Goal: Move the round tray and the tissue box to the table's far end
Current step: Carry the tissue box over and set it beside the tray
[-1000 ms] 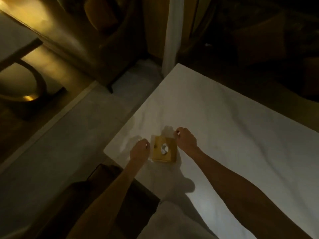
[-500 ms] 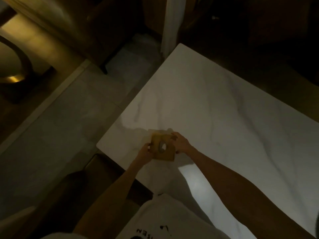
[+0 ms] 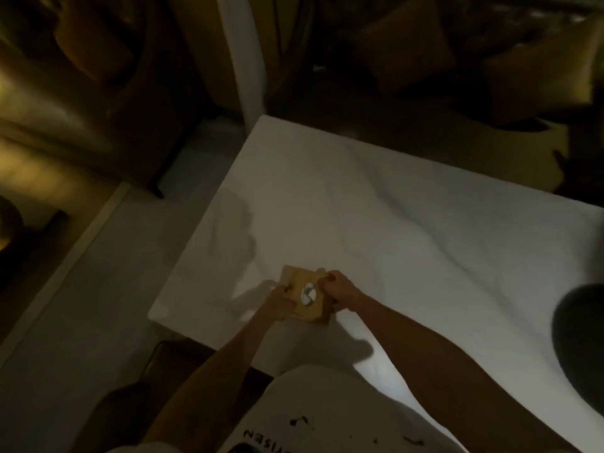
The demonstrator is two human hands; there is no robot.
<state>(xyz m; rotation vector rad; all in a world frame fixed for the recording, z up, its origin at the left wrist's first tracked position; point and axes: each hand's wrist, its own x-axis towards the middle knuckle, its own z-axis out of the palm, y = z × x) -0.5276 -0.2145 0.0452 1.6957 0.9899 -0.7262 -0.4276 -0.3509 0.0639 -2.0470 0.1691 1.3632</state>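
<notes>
1. The room is dim, and a person stands at the near left corner of a white marble table (image 3: 376,223), both bare arms reaching out over it.
2. A small square tissue box (image 3: 305,295), tan or yellowish, sits between the two hands above the table's near left corner. A round opening in its top shows a bit of white tissue.
3. The left hand (image 3: 277,300) is clamped on the box's left side, fingers curled in against the edge.
4. The right hand (image 3: 343,291) grips the box's right side, fingers wrapped over the top far corner, with the thumb side lower on the near wall.
5. The box looks slightly tilted. A shadow falls on the marble to its left and below it, so it seems lifted, though I cannot tell for sure whether its base is touching the table.
6. The far end of the table, up toward the white post (image 3: 242,60), is well apart from the box.
7. At the right edge of the view a dark rounded shape (image 3: 581,348) lies over the table's near right part; it is too dark and cut off to say what it is.
8. Beyond the table's far edge sit dark cushions (image 3: 408,44) on a sofa, barely lit.
9. A dark chair (image 3: 157,380) stands at the near left, just beside the table's edge, on a pale grey floor (image 3: 81,305).
10. The person's white shirt (image 3: 310,416), with dark lettering, fills the bottom of the view.
</notes>
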